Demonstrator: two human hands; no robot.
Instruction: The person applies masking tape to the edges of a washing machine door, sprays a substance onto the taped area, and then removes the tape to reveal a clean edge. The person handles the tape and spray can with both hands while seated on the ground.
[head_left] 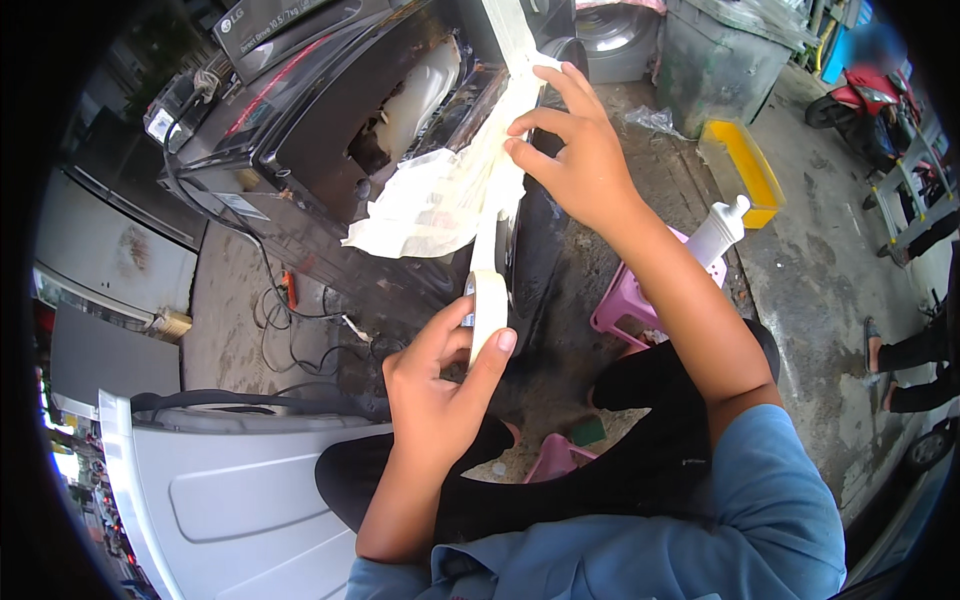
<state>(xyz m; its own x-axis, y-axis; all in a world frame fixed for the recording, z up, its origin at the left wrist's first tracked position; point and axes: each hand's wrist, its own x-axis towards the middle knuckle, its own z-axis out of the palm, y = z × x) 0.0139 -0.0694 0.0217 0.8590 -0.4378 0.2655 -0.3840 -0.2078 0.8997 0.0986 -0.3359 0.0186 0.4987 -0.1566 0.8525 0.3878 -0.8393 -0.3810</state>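
My left hand (pixel 440 370) grips a roll of cream masking tape (pixel 490 312) between thumb and fingers. From the roll a strip runs up to a crumpled cream sheet (pixel 425 200) stuck along the edge of a dark appliance cabinet (pixel 320 120). Over the upper part of that tape, my right hand (pixel 580 150) has its thumb and bent fingers on the taped edge, seeming to pinch it. Another tape strip (pixel 510 30) continues beyond the fingers. A whitish inner part (pixel 425 95) shows through the cabinet's opening.
A pink stool (pixel 610 315) with a translucent bottle (pixel 712 235) stands right of my knees. Beyond are a yellow tray (pixel 755 170) and a grey bin (pixel 710 70). Black cables (pixel 270 310) lie on the left floor; a white panel (pixel 250 500) is beside my left leg. People stand far right.
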